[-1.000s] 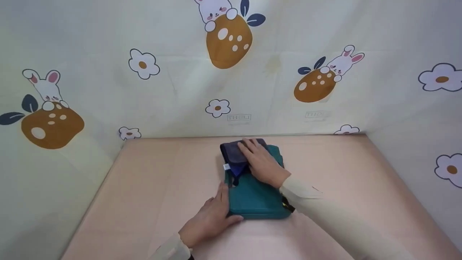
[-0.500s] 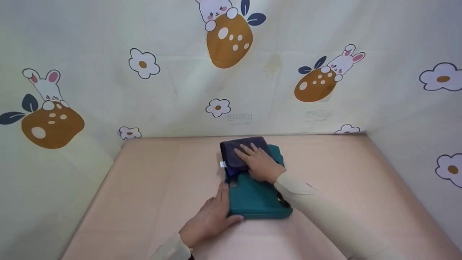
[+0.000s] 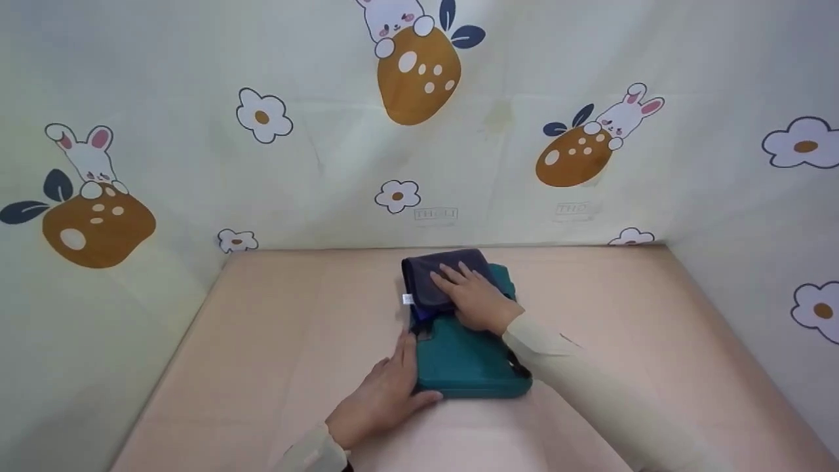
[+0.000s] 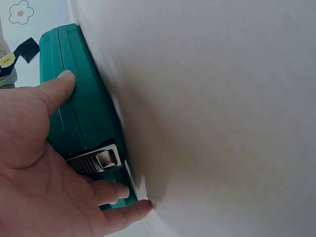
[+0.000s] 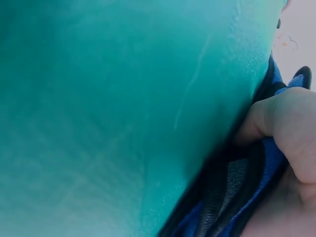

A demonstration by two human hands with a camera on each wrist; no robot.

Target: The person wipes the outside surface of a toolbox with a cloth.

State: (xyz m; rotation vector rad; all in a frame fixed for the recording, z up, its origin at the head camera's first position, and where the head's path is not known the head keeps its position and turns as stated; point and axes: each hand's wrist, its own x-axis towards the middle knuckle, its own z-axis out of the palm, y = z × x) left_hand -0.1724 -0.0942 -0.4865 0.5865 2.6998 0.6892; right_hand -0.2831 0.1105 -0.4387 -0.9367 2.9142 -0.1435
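A green hard plastic case [image 3: 468, 364] lies flat on the table. Across its far end sits a folded dark grey cloth [image 3: 426, 278] with black edging, a blue inner face and a small white tag [image 3: 408, 299]. My right hand [image 3: 482, 301] rests on the cloth with its fingers spread. In the right wrist view its thumb [image 5: 266, 116] lies by the layered cloth edge [image 5: 234, 182], against the case. My left hand [image 3: 383, 400] lies along the case's left side, thumb at the front edge. The left wrist view shows a metal latch [image 4: 106, 158] near those fingers.
The table [image 3: 282, 341] has a pale pinkish cover. Behind and at the sides hang pale sheets [image 3: 321, 151] printed with rabbits and flowers. A dark strap [image 3: 518, 365] shows at the case's right side, with a yellow label [image 4: 7, 59] visible in the left wrist view.
The grey fold of the cloth lies flatter and covers more of the blue face. My right hand has shifted slightly, its fingers more spread. The left hand stays put.
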